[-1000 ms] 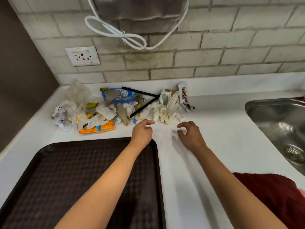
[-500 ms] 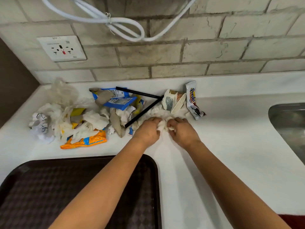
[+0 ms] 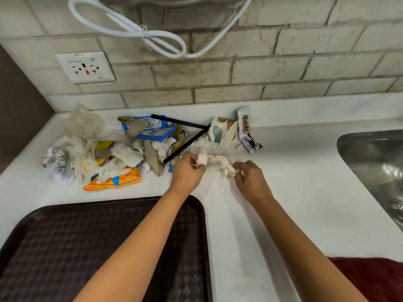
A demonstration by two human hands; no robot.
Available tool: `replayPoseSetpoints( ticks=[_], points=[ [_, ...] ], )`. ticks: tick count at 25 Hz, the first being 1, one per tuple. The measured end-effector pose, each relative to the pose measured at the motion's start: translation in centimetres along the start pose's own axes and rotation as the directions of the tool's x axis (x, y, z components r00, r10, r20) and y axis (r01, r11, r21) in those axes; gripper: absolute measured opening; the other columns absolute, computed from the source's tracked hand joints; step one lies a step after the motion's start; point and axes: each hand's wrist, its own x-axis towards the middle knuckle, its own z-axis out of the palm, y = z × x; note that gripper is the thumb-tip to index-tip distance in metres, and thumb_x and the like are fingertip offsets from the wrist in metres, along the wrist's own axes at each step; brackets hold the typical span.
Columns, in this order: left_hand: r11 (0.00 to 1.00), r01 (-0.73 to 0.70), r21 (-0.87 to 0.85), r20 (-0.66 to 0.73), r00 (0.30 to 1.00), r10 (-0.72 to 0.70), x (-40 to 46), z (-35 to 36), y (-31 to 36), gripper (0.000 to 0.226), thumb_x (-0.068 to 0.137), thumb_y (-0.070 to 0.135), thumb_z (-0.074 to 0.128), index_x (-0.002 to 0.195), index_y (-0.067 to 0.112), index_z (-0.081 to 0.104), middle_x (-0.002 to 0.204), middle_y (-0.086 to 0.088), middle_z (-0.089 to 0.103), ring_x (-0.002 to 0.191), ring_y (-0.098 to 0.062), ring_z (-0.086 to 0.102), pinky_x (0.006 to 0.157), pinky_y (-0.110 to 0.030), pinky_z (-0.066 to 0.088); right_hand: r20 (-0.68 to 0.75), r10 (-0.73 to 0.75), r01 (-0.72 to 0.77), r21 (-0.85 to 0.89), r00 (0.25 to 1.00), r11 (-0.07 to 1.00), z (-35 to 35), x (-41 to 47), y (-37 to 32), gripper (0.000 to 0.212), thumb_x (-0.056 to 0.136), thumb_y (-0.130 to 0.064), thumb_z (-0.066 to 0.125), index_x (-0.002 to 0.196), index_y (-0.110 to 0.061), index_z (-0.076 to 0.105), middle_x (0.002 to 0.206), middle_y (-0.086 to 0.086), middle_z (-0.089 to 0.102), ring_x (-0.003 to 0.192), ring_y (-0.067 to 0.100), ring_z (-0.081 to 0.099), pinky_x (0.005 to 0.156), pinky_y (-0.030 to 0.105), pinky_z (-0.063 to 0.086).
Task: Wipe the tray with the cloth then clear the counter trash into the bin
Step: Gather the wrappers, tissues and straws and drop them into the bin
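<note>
One tray (image 3: 65, 247), dark brown with a diamond-textured bed, lies on the white counter (image 3: 294, 192) at 7 o'clock, bare of trash. One heap of trash (image 3: 113, 153) sits at 10 o'clock against the backsplash. In it can be counted two black straws (image 3: 178, 122) crossing in a V, one crushed paper cup (image 3: 222, 131), one Presto wrapper (image 3: 246, 129) at its right end, one orange wrapper (image 3: 113, 182) at the near edge, blue packets (image 3: 152, 131), and several white crumpled tissues, too tangled to number. One steel sink (image 3: 375, 166) sits at 3 o'clock, one wall socket (image 3: 85, 67) at 11, one looped white cable (image 3: 139, 33) at 12, and a red cloth (image 3: 370, 277) at 5 o'clock on the counter's near edge.

Two hands are in view. The left hand (image 3: 187, 171) pinches one end of a cream, twisted tissue (image 3: 220, 162); the right hand (image 3: 250, 177) pinches the other end, so both grips are clenched on it. Half a second ago the hands were pressed together over this wad at the heap's edge; now they have drawn apart and toward the person, stretching the tissue into a strip just above the counter, near 12 o'clock of the tray's right corner. The red cloth has come back into view.
</note>
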Motion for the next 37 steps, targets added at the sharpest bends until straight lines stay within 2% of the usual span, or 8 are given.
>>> replayPoseSetpoints(
  ticks=[4, 10, 14, 19, 25, 29, 33, 37],
  points=[
    [0.961, 0.07, -0.268, 0.136, 0.99, -0.035, -3.9, -1.6, 0.9, 0.045, 0.083, 0.004, 0.058, 0.117, 0.031, 0.05, 0.093, 0.0, 0.056, 0.077, -0.011, 0.056, 0.074, -0.03, 0.053, -0.091, 0.028, -0.02, 0.091, 0.995, 0.996, -2.2, -3.1, -0.8, 0.023, 0.085, 0.002, 0.051, 0.099, -0.003, 0.069, 0.095, 0.014, 0.059, 0.076, 0.024, 0.056, 0.068, 0.016, 0.036],
    [0.845, 0.181, -0.503, 0.232, 0.97, -0.07, -9.4, -3.2, 2.6, 0.036, 0.087, -0.001, 0.051, 0.112, 0.024, 0.054, 0.092, -0.004, 0.057, 0.07, -0.014, 0.058, 0.067, -0.026, 0.054, -0.287, 0.132, -0.03, 0.335, 0.949, 0.942, -5.1, -7.9, -2.9, 0.022, 0.083, 0.003, 0.053, 0.088, -0.015, 0.067, 0.089, 0.007, 0.059, 0.073, 0.006, 0.052, 0.063, 0.003, 0.037],
    [0.757, 0.176, -0.629, 0.232, 0.972, -0.033, -14.3, -5.7, 3.1, 0.034, 0.088, -0.001, 0.049, 0.114, 0.021, 0.053, 0.087, -0.006, 0.057, 0.068, -0.013, 0.056, 0.061, -0.023, 0.052, -0.385, 0.2, -0.015, 0.432, 0.901, 0.902, -7.7, -12.9, -4.7, 0.03, 0.083, 0.002, 0.05, 0.079, -0.025, 0.062, 0.091, 0.004, 0.06, 0.082, 0.015, 0.055, 0.072, 0.017, 0.043],
    [0.738, 0.191, -0.648, 0.275, 0.961, -0.007, -21.0, -7.9, 2.7, 0.031, 0.09, 0.001, 0.049, 0.099, 0.03, 0.057, 0.09, -0.006, 0.061, 0.069, -0.011, 0.058, 0.062, -0.024, 0.053, -0.409, 0.294, -0.056, 0.503, 0.864, 0.862, -9.7, -20.2, -6.2, 0.025, 0.084, -0.001, 0.05, 0.083, -0.023, 0.063, 0.086, 0.002, 0.057, 0.075, 0.021, 0.052, 0.073, 0.044, 0.049],
    [0.736, 0.211, -0.643, 0.358, 0.933, 0.045, -29.9, -8.1, 1.3, 0.029, 0.089, 0.002, 0.05, 0.104, 0.026, 0.058, 0.087, -0.003, 0.062, 0.067, -0.009, 0.06, 0.061, -0.022, 0.054, -0.458, 0.337, -0.049, 0.534, 0.822, 0.844, -11.1, -29.9, -7.1, 0.024, 0.083, 0.001, 0.05, 0.087, -0.017, 0.066, 0.093, 0.011, 0.062, 0.079, 0.017, 0.055, 0.072, 0.034, 0.048],
    [0.789, 0.198, -0.581, 0.412, 0.908, 0.075, -34.9, -7.0, 1.0, 0.031, 0.088, 0.002, 0.05, 0.102, 0.028, 0.059, 0.089, -0.002, 0.063, 0.069, -0.009, 0.06, 0.064, -0.023, 0.054, -0.501, 0.348, -0.052, 0.513, 0.792, 0.857, -11.8, -35.0, -5.4, 0.031, 0.083, 0.001, 0.049, 0.084, -0.026, 0.064, 0.099, 0.002, 0.062, 0.083, 0.005, 0.057, 0.068, 0.01, 0.046],
    [0.822, 0.225, -0.523, 0.488, 0.87, 0.072, -39.5, -4.4, 0.2, 0.033, 0.088, -0.002, 0.049, 0.109, 0.021, 0.058, 0.087, 0.001, 0.063, 0.068, -0.01, 0.059, 0.06, -0.02, 0.053, -0.489, 0.425, -0.12, 0.538, 0.762, 0.834, -11.4, -38.9, -1.9, 0.03, 0.083, 0.002, 0.049, 0.083, -0.025, 0.063, 0.093, 0.005, 0.061, 0.073, 0.009, 0.052, 0.066, 0.024, 0.042],
    [0.85, 0.294, -0.437, 0.591, 0.806, 0.024, -43.1, -0.6, -0.8, 0.034, 0.087, -0.004, 0.049, 0.112, 0.019, 0.056, 0.091, 0.0, 0.061, 0.074, -0.011, 0.057, 0.06, -0.018, 0.052, -0.475, 0.483, -0.184, 0.546, 0.735, 0.817, -10.9, -42.5, 2.1, 0.028, 0.082, 0.005, 0.051, 0.084, -0.02, 0.064, 0.091, 0.008, 0.063, 0.073, 0.01, 0.054, 0.068, 0.026, 0.045]
  ],
)
